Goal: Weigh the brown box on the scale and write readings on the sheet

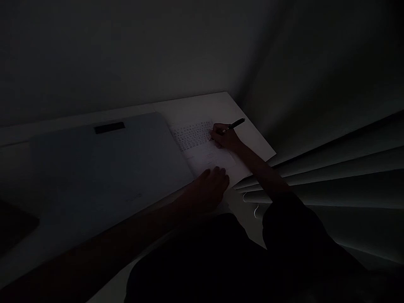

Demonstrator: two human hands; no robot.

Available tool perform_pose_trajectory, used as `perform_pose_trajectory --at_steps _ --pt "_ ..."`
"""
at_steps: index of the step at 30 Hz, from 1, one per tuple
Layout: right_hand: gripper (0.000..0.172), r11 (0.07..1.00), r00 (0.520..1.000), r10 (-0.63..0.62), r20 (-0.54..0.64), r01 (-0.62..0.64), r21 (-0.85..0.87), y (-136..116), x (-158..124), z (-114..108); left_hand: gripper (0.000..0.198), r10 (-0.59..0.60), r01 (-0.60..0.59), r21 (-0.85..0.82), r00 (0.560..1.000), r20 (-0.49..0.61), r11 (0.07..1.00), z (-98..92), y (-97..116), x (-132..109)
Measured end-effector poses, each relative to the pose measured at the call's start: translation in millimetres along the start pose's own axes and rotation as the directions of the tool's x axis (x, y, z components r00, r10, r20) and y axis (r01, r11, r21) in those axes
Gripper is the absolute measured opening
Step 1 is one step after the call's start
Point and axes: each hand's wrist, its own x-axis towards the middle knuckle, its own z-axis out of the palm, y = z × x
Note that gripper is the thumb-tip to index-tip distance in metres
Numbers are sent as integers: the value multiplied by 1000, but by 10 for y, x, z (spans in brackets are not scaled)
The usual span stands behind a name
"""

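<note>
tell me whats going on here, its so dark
A person sits at a white desk in a dim room. Their right hand holds a dark slim pen over a white printed paper sheet. Their left hand rests on the sheet's near edge. A large grey-blue desk mat lies beside it.

Very dim, grainy; faint light perhaps from right; edges nearly black.

The room is very dim. Beyond my right hand [224, 136] a plain wall [126, 50] rises behind the pale desk [205, 105]. Right of it, blind slats [347, 168] catch faint light. Left of it lies a large dark mat [94, 168], with a black bar [109, 127] at its far edge
</note>
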Motion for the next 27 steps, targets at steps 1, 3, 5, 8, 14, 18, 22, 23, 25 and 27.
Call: perform_pose_trajectory --at_steps 1,3,5,8,14,18,22,23,25,27 --pt "57 1000 1000 1 0 -1 -4 3 3 4 44 -2 2 -2 1000 10 1000 -4 -1 6" --pt "56 1000 1000 -2 7 2 -12 25 9 1 43 -8 9 -14 999 41 1000 -10 -3 19" --pt "52 1000 1000 -16 18 17 -25 61 16 -12 43 -9 11 -29 998 63 1000 -12 -5 31" --pt "45 997 997 -65 40 67 -27 107 20 -36 43 -11 13 -32 999 49 999 -8 -5 40" --pt "45 998 997 -66 26 67 -21 123 28 -32 44 -9 12 -36 997 82 999 -31 0 30" --pt "48 999 1000 -23 15 23 -25 105 25 -17 44 -13 14 -25 998 55 1000 -46 -1 22" --pt "51 999 1000 1 7 -1 -35 55 5 -19 43 -6 9 -30 995 95 999 -68 -4 39" --pt "52 999 1000 1 16 0 -38 38 0 -21 42 -8 11 -29 994 111 1000 -78 -5 45" --pt "51 999 999 6 34 -4 -50 4 -8 -25 42 -12 15 -26 992 127 1000 -100 -5 54" --pt "50 998 999 23 31 -21 -59 -20 -13 -26 42 -14 18 -27 992 125 999 -115 -4 54"
